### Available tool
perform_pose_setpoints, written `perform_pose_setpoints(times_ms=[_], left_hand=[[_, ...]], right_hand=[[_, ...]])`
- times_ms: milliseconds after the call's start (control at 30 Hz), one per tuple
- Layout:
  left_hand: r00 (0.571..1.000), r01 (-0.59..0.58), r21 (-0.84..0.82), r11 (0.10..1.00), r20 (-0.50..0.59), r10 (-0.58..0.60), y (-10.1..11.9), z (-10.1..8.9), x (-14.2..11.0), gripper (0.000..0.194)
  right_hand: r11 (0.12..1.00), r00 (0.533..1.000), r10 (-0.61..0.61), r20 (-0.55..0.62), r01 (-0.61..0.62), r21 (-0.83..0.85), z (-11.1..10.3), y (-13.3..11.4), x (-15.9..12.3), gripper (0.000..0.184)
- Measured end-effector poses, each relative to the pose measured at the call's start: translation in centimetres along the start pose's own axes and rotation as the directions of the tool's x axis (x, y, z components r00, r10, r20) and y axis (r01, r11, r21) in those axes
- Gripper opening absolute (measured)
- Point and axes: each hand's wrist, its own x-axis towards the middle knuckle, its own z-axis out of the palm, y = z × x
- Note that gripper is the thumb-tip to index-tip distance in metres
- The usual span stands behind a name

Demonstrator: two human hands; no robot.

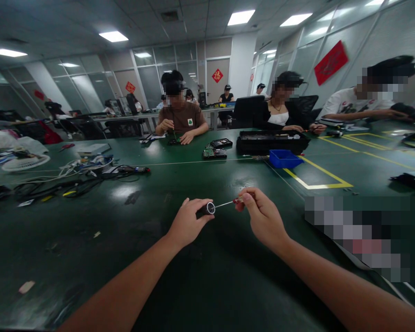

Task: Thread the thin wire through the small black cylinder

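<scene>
My left hand [191,220] is wrapped round a small dark cylinder [210,208] with a pale ring at its end, which faces right. Most of the cylinder's body is hidden by my fingers, so its kind does not show. In my right hand [261,213] is a screwdriver [224,204] with a thin metal shaft and a reddish handle, mostly covered by my fingers. Its shaft points left, and the tip meets or enters the ringed end; I cannot tell how deep. Both hands are held above the green table [207,286].
Tangled cables [86,177] lie at the left. Ahead are hard drives [216,148], a long black casing [272,142] and a blue bin [285,159]. Yellow tape [327,186] marks the table at right, near a blurred-out flat object [359,240]. Co-workers sit across the table.
</scene>
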Motion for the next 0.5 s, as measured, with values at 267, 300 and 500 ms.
perform_pose_setpoints(times_ms=[267, 300, 500], left_hand=[[1.000, 0.000, -0.003, 1.000, -0.002, 0.000, 0.24, -0.08, 0.03, 0.039], [1.000, 0.000, -0.001, 1.000, -0.001, 0.000, 0.26, -0.09, 0.02, 0.039], [1.000, -0.001, 0.020, 1.000, 0.020, 0.001, 0.33, -0.09, 0.08, 0.040]], right_hand=[[1.000, 1.000, -0.006, 0.017, 0.006, -0.002, 0.15, 0.21, 0.05, 0.023], [1.000, 1.000, -0.004, 0.017, 0.004, 0.000, 0.18, 0.19, 0.05, 0.023], [0.993, 1.000, 0.013, 0.020, -0.011, -0.117, -0.16, -0.15, 0.13, 0.028]])
